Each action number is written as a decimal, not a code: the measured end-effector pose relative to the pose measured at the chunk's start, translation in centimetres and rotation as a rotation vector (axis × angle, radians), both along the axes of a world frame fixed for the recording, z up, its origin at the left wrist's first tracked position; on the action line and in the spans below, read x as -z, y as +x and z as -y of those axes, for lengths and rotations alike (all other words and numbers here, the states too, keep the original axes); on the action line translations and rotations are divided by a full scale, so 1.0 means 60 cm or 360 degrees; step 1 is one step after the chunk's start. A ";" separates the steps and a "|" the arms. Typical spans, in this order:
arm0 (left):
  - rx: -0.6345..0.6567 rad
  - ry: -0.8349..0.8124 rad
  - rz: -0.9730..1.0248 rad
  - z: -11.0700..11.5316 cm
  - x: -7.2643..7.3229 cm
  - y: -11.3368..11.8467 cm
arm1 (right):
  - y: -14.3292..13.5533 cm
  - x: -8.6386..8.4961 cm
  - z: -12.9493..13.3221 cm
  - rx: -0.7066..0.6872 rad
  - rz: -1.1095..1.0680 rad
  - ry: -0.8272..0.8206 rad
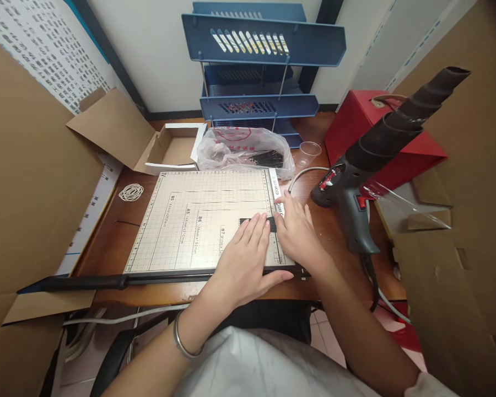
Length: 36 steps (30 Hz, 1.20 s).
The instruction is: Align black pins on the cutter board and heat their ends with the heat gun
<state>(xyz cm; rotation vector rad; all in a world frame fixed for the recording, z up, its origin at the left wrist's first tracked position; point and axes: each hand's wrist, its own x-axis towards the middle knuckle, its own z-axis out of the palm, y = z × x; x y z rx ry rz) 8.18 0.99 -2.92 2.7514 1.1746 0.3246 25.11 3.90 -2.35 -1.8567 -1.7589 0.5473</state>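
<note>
on the right part of the cutter (165,231), black strips (273,225) lie under the left hand (247,258), whose fingers are stretched straight and side by side across them, thumb spread toward the body. one end of the strips shows just left of those fingertips; more shows between the two hands. the right hand (298,230) is at their right end by the white ruler (274,184), its fingers bent; i cannot tell whether they pinch the strips. the blade handle (86,282) points left along the near edge.
</note>
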 end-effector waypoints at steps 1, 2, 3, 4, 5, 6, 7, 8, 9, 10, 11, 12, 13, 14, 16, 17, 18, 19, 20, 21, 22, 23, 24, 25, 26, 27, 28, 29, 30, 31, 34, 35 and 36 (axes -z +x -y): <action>0.0000 -0.0007 0.0005 0.000 0.000 0.000 | -0.004 -0.002 -0.001 -0.0002 0.0045 -0.0028; -0.0001 -0.0014 0.0008 0.000 0.000 -0.001 | -0.007 -0.003 -0.002 -0.0011 0.0071 -0.0050; -0.0001 -0.0018 0.0010 0.000 -0.001 -0.001 | -0.010 -0.005 -0.003 -0.0017 0.0073 -0.0061; 0.0000 -0.0021 0.0013 -0.001 -0.001 -0.001 | -0.012 -0.006 -0.004 -0.0014 0.0061 -0.0062; 0.0001 -0.0021 0.0017 -0.001 -0.001 -0.001 | -0.014 -0.007 -0.006 -0.0007 0.0042 -0.0057; 0.0003 -0.0019 0.0022 -0.001 -0.001 -0.001 | -0.014 -0.007 -0.007 0.0005 0.0020 -0.0054; 0.0004 -0.0016 0.0026 -0.001 -0.001 0.000 | -0.014 -0.007 -0.009 0.0013 0.0002 -0.0055; 0.0003 -0.0012 0.0028 -0.001 -0.001 0.000 | -0.014 -0.007 -0.010 0.0010 -0.0012 -0.0062; -0.0002 -0.0008 0.0029 0.000 -0.001 0.001 | -0.013 -0.006 -0.012 -0.0002 -0.0024 -0.0074; -0.0010 -0.0003 0.0029 0.000 0.000 0.002 | -0.011 -0.005 -0.013 -0.0015 -0.0034 -0.0088; -0.0019 0.0001 0.0028 0.001 0.000 0.002 | -0.010 -0.005 -0.013 -0.0024 -0.0045 -0.0099; -0.0026 0.0005 0.0026 0.001 0.000 0.003 | -0.008 -0.004 -0.014 -0.0031 -0.0056 -0.0107; -0.0031 0.0008 0.0023 0.002 0.001 0.003 | -0.007 -0.004 -0.013 -0.0032 -0.0063 -0.0110; -0.0033 0.0010 0.0019 0.002 0.001 0.003 | -0.007 -0.005 -0.013 -0.0024 -0.0068 -0.0107; -0.0030 0.0012 0.0008 0.002 0.000 0.003 | -0.007 -0.006 -0.011 0.0011 -0.0084 -0.0088; -0.0028 0.0014 0.0003 0.003 0.000 0.003 | -0.008 -0.006 -0.010 0.0027 -0.0085 -0.0079; -0.0026 0.0016 0.0000 0.003 0.000 0.003 | -0.010 -0.005 -0.009 0.0036 -0.0075 -0.0074; -0.0024 0.0016 -0.0002 0.003 -0.001 0.003 | -0.011 -0.005 -0.007 0.0033 -0.0057 -0.0072; -0.0023 0.0014 -0.0003 0.003 -0.001 0.002 | -0.011 -0.004 -0.006 0.0023 -0.0033 -0.0066; -0.0021 0.0011 -0.0003 0.003 -0.002 0.002 | -0.011 -0.002 -0.006 0.0002 -0.0012 -0.0052; -0.0020 0.0011 -0.0003 0.003 -0.002 0.002 | -0.009 -0.001 -0.006 -0.0027 -0.0010 -0.0029; -0.0021 0.0013 -0.0003 0.003 -0.002 0.002 | -0.006 0.000 -0.005 -0.0053 -0.0029 0.0000; -0.0023 0.0017 -0.0003 0.003 -0.002 0.003 | -0.003 0.001 -0.005 -0.0074 -0.0063 0.0028; -0.0028 0.0022 -0.0003 0.003 -0.002 0.003 | 0.001 0.000 -0.005 -0.0082 -0.0100 0.0053; -0.0034 0.0026 -0.0001 0.003 -0.002 0.004 | 0.005 -0.001 -0.005 -0.0066 -0.0133 0.0074; -0.0039 0.0025 -0.0001 0.004 -0.002 0.004 | 0.008 -0.003 -0.005 -0.0026 -0.0158 0.0091; -0.0043 0.0022 0.0000 0.004 -0.002 0.005 | 0.009 -0.004 -0.005 0.0022 -0.0172 0.0108; -0.0047 0.0020 0.0001 0.004 -0.001 0.005 | 0.010 -0.005 -0.005 0.0053 -0.0179 0.0116; -0.0049 0.0022 0.0001 0.004 -0.001 0.005 | 0.009 -0.006 -0.005 0.0057 -0.0182 0.0112; -0.0051 0.0028 0.0000 0.005 -0.001 0.005 | 0.007 -0.005 -0.005 0.0038 -0.0170 0.0091; -0.0052 0.0053 0.0001 0.005 0.001 0.006 | -0.002 0.001 -0.006 -0.0044 -0.0099 -0.0001; -0.0050 0.0057 0.0001 0.005 0.001 0.006 | -0.004 0.003 -0.006 -0.0046 -0.0080 -0.0014; -0.0051 0.0059 0.0000 0.005 0.001 0.006 | -0.006 0.005 -0.005 -0.0046 -0.0069 -0.0015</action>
